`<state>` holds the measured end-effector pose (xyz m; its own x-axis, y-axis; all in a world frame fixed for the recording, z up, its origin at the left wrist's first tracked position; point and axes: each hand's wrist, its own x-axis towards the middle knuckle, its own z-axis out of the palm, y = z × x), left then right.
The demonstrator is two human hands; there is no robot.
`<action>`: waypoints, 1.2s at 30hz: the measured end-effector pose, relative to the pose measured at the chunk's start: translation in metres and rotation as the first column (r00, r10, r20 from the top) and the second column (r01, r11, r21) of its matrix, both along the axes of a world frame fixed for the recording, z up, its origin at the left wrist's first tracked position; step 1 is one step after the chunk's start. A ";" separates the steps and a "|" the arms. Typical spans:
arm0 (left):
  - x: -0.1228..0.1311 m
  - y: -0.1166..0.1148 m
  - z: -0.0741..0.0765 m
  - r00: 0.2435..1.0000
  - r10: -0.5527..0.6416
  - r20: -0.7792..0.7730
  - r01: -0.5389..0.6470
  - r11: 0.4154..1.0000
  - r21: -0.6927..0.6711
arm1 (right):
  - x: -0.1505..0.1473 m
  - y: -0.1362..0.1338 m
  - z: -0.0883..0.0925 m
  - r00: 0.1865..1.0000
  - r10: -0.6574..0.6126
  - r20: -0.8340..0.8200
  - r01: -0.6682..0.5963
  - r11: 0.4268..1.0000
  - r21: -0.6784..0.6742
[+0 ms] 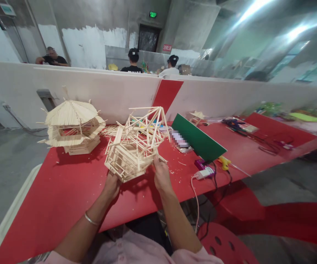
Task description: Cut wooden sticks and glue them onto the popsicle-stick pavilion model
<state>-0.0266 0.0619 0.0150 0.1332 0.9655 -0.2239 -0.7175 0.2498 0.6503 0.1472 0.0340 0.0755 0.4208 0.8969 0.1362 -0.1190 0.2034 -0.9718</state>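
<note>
Between my two hands I hold a half-built model pavilion [128, 159] made of thin wooden sticks, tilted above the red table. Its many-sided base faces me, and an open stick frame rises from the far side. My left hand [113, 185] supports the base from underneath at the left; most of its fingers are hidden beneath it. My right hand [161, 172] grips the right edge, thumb on top. To the left stands a fuller stick pavilion [73, 126] with a layered, peaked roof. Loose wooden sticks [110, 131] lie behind the held model.
A green board [198, 138] leans at the right, near a purple glue gun [200, 165], a white plug [205, 173] with its cord and a yellow glue gun [224, 162]. A white partition [106, 88] borders the red table [76, 194]. Other people sit beyond it.
</note>
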 end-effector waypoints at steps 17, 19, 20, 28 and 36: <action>-0.040 0.004 0.014 0.851 -0.104 -0.515 0.206 0.968 0.144 | 0.037 0.030 -0.038 0.958 -0.232 -0.171 0.237 0.971 0.011; -0.041 0.008 0.019 0.909 0.122 -0.399 -0.024 0.970 0.242 | 0.043 0.030 -0.043 0.969 -0.195 -0.151 0.200 0.980 0.018; -0.039 0.011 0.022 0.918 0.185 -0.352 -0.093 0.960 0.263 | 0.045 0.030 -0.045 0.977 -0.171 -0.130 0.175 0.984 0.017; -0.004 0.028 0.043 0.804 0.363 -0.470 -0.097 0.861 0.499 | 0.047 0.022 -0.046 0.989 -0.147 0.013 0.147 0.989 -0.028; -0.001 0.033 0.023 0.575 0.618 -0.536 -0.027 0.669 0.742 | 0.052 0.029 -0.052 0.993 -0.114 -0.018 0.113 0.993 -0.022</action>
<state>-0.0281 0.0952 0.0381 -0.1327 0.8208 0.5555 0.1129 -0.5443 0.8312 0.1990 0.0626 0.0235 0.5226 0.8457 0.1086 -0.1153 0.1963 -0.9738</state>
